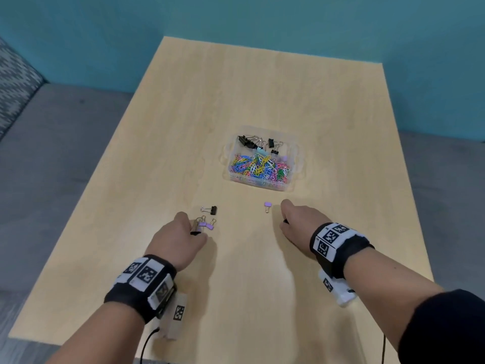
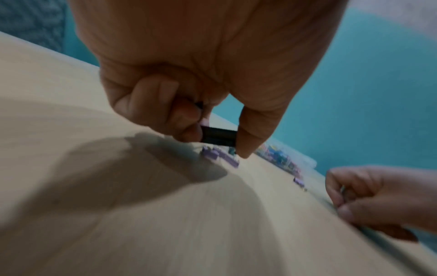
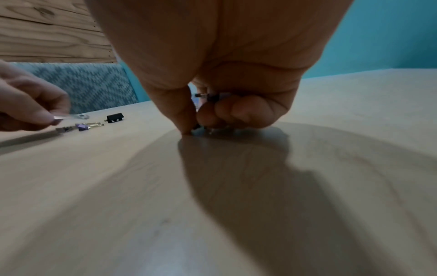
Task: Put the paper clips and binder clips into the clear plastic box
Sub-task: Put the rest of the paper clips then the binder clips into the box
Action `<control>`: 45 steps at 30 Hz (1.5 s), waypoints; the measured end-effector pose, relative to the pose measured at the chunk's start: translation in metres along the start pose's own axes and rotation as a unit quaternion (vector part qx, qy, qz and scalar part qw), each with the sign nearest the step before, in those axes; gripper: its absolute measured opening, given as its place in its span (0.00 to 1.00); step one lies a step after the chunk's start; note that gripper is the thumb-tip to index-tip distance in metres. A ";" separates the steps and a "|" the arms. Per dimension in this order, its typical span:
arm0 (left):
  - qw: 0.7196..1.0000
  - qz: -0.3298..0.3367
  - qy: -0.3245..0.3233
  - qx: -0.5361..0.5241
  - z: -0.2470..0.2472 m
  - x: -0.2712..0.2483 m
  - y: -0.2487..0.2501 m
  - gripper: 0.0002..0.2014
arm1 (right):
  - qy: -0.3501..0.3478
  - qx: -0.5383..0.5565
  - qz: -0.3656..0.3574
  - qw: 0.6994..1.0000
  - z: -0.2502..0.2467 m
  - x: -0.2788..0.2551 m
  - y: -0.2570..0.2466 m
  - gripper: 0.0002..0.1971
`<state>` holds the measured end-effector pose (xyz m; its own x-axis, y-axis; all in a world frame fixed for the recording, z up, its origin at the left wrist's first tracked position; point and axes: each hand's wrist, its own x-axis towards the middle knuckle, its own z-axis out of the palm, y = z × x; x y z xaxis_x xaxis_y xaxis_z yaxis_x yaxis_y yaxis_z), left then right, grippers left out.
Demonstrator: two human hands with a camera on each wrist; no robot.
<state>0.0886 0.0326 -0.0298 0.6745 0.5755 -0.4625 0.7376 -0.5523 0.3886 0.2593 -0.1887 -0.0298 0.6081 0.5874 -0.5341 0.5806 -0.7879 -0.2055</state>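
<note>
The clear plastic box (image 1: 295, 164) stands mid-table, holding several coloured paper clips and black binder clips. My left hand (image 1: 183, 232) pinches a black binder clip (image 2: 218, 136) between thumb and fingers, just above two purple binder clips (image 1: 207, 225) on the table. Another black binder clip (image 1: 210, 209) lies just beyond them. My right hand (image 1: 296, 222) is curled, fingertips down on the table, pinching a small dark clip (image 3: 198, 129); more clips (image 3: 209, 95) are tucked in its palm. A lone purple binder clip (image 1: 267, 206) lies left of that hand.
The light wooden table (image 1: 236, 88) stands against a teal wall. A grey bench with a patterned cushion (image 1: 15, 82) runs along the table's left side. Bands with cameras and cables sit on both wrists.
</note>
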 end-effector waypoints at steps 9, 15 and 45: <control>0.975 0.032 -0.053 -0.214 -0.051 0.022 0.011 0.13 | 0.048 -0.016 0.017 0.999 -0.019 -0.009 0.019 0.07; 0.963 0.064 -0.066 -0.252 -0.061 0.088 0.093 0.10 | 0.161 0.683 0.129 0.701 -0.078 0.032 0.016 0.14; 1.000 0.009 -0.003 -0.027 -0.011 0.029 0.002 0.15 | 0.077 0.065 -0.032 0.994 -0.008 0.016 -0.017 0.10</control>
<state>0.1098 0.0554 -0.0337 0.6883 0.5611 -0.4599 0.7255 -0.5293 0.4400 0.2636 -0.1643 -0.0281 0.6538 0.6498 -0.3877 0.5509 -0.7600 -0.3447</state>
